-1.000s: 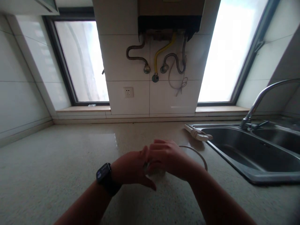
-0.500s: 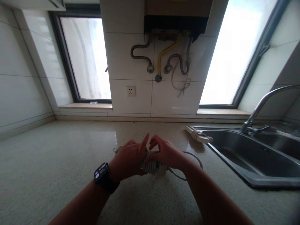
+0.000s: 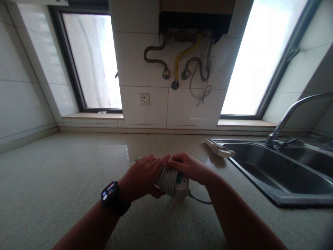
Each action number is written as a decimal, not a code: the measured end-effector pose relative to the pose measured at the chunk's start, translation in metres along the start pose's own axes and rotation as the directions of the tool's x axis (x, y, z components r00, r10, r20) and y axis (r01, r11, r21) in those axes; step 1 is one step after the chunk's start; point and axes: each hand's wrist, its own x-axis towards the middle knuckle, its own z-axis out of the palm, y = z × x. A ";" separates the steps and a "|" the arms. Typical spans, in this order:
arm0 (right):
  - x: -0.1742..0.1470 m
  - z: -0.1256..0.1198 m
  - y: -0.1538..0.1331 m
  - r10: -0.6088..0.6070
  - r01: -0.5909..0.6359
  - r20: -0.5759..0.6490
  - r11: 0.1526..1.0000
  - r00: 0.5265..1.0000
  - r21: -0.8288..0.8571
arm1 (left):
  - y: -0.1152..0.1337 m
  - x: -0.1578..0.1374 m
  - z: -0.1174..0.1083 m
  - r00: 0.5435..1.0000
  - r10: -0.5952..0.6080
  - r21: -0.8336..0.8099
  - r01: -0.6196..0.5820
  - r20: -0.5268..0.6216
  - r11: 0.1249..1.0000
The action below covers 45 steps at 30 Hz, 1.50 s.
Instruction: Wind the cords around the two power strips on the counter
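Observation:
My left hand [image 3: 145,175] is closed round the left part of a white power strip [image 3: 182,189], a black watch on its wrist. Several turns of pale grey cord [image 3: 168,182] are wound tightly about the strip's middle. My right hand [image 3: 187,166] rests over the top of these turns, its fingers pinched on the cord close to my left fingertips. From the strip's right end a length of cord runs off and passes under my right forearm. My hand hides the left end of the strip.
A second white strip wrapped in cord [image 3: 218,149] lies by the corner of the steel double sink [image 3: 260,166]. A chrome tap [image 3: 283,118] arches over the sink. On the tiled wall are a socket [image 3: 144,99] and hoses below a heater [image 3: 195,21].
My right hand has come down onto the wound cord and its fingers have closed by my left hand. The strip's right end shows more, and the loose loop at right is less visible.

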 end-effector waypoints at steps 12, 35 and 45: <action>-0.004 -0.011 -0.001 -0.083 0.072 0.102 0.992 0.991 0.101 | 0.009 -0.001 -0.005 0.976 0.187 0.066 -0.181 -0.111 0.981; 0.007 -0.003 0.003 -0.294 0.079 -0.260 0.787 0.920 -0.611 | -0.010 0.008 0.005 0.797 -0.604 -0.921 0.249 0.019 0.300; -0.008 -0.004 -0.014 -0.495 0.125 -0.035 0.287 0.868 -0.950 | -0.027 0.009 -0.001 0.765 -0.643 -0.797 0.368 -0.033 0.479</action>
